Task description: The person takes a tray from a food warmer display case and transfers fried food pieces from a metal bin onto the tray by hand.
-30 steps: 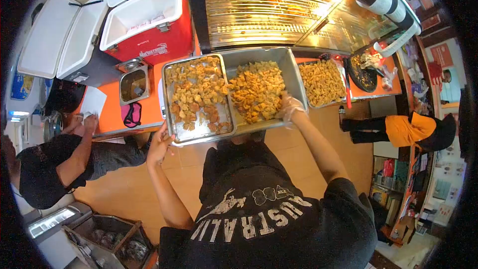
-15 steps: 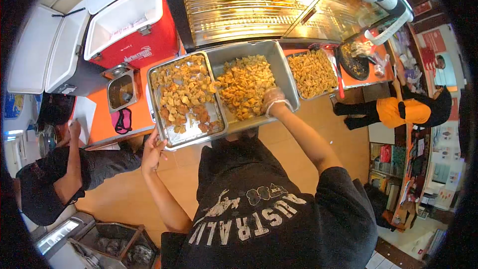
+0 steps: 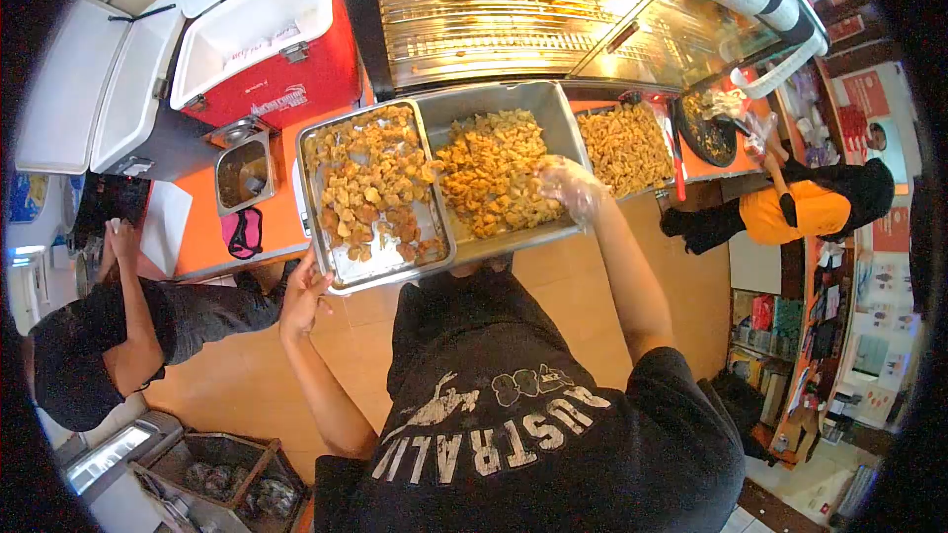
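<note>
My left hand (image 3: 304, 298) grips the near left corner of a shallow metal tray (image 3: 446, 227), thumb at the rim. Browned fried pieces (image 3: 370, 173), which look like battered chicken, cover most of the tray, with bare metal showing at its near end. The tray's right side overlaps a deep metal pan (image 3: 560, 123) holding a heap of smaller golden fried pieces (image 3: 494, 163). Over the pan's right side is my right hand (image 3: 575, 190), in a clear plastic glove, its fingers at the heap's edge. Blur hides whether those fingers hold any pieces.
Right of the pan stands another tray of fried strips (image 3: 624, 150), then a dark round pan (image 3: 706, 133). A lit display case (image 3: 484, 20) is behind. At left are a red cooler (image 3: 281, 89) and a co-worker (image 3: 109, 336); another person in orange (image 3: 795, 212) stands right.
My right hand has lifted out of the pieces and shifted slightly right and toward me. My left hand stays on the tray corner. The left co-worker's hands have moved; the person in orange has leaned toward the counter.
</note>
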Available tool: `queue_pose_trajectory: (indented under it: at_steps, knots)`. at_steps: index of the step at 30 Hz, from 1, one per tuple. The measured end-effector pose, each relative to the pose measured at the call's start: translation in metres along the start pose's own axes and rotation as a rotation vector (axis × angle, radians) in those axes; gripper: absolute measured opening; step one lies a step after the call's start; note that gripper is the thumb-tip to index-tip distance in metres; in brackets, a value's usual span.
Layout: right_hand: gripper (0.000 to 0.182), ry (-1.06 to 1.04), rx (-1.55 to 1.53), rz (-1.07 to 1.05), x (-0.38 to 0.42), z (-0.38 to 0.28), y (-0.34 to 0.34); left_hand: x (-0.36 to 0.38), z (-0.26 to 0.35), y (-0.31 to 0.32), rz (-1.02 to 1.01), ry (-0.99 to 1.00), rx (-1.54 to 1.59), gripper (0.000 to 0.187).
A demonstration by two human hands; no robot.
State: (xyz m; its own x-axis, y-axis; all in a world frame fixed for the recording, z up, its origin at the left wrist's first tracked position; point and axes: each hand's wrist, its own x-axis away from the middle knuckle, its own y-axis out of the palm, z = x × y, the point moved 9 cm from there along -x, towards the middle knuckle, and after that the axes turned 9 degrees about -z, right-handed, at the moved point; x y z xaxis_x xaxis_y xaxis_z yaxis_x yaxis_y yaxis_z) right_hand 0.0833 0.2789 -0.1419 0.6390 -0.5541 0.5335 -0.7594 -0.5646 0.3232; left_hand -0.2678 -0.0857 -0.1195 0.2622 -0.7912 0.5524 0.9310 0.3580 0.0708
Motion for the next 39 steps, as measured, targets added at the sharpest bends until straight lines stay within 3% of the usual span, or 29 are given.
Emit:
queue_pose_trajectory:
  at_steps: [3,9,11,13,17,19,21,22,25,27,29,30,32,33,34,37,38,39]
  knots:
    - [0.023,0.029,-0.227,-0.072,-0.009,0.002,0.009,-0.005,-0.013,-0.010,0.006,0.041,0.024,0.073]
    - [0.021,0.035,-0.344,-0.245,-0.017,-0.002,0.126,-0.004,-0.007,-0.004,0.014,0.028,0.035,0.076]
    - [0.028,-0.035,-0.327,-0.710,0.001,-0.009,0.201,-0.008,-0.017,-0.013,0.011,0.028,0.008,0.077]
    - [0.039,0.170,-0.058,-0.571,0.004,0.006,0.244,-0.008,-0.013,-0.006,-0.031,0.043,0.008,0.077]
    - [0.047,0.183,0.137,-0.491,0.012,0.022,0.288,-0.002,-0.004,-0.001,-0.012,0.050,0.072,0.077]
    - [0.051,0.054,0.271,-0.466,0.009,0.016,0.298,0.001,-0.002,-0.005,-0.003,0.080,0.086,0.076]
    - [0.049,0.039,0.282,-0.452,0.010,0.011,0.288,-0.002,-0.005,-0.001,-0.048,0.025,0.016,0.076]
    - [0.046,0.020,0.284,-0.444,0.006,0.012,0.278,-0.009,-0.006,-0.003,-0.025,0.175,0.060,0.072]
    - [0.040,0.044,0.292,-0.429,0.008,-0.016,0.217,-0.013,-0.025,-0.011,-0.006,0.051,0.051,0.073]
    - [0.038,-0.189,0.511,-0.097,-0.001,-0.045,0.148,-0.010,-0.025,-0.014,0.037,-0.013,0.029,0.073]
    - [0.032,-0.270,1.171,0.230,-0.014,-0.062,0.063,-0.008,-0.018,-0.012,-0.003,-0.022,0.005,0.074]
    - [0.032,-0.270,1.168,0.248,-0.011,-0.060,0.054,-0.007,-0.018,-0.011,-0.020,-0.034,-0.011,0.074]
    - [0.037,0.035,1.497,0.357,0.001,-0.047,0.016,-0.013,-0.020,-0.013,-0.044,0.055,0.010,0.074]
    - [0.041,0.095,1.598,0.334,-0.002,-0.030,0.005,-0.006,-0.002,0.001,-0.092,0.031,0.115,0.070]
    - [0.046,0.097,1.668,0.281,-0.013,-0.006,0.008,-0.011,-0.030,-0.021,-0.032,0.096,0.072,0.066]
    - [0.063,0.104,1.758,0.246,-0.042,0.029,0.016,-0.019,-0.027,-0.018,-0.205,0.084,0.127,0.075]
    - [0.069,0.093,1.764,0.220,-0.050,0.029,0.022,-0.009,-0.011,-0.010,-0.031,0.126,0.179,0.076]
    - [0.075,0.078,1.766,0.165,-0.056,0.031,0.030,-0.037,-0.060,-0.049,-0.002,0.152,0.106,0.077]
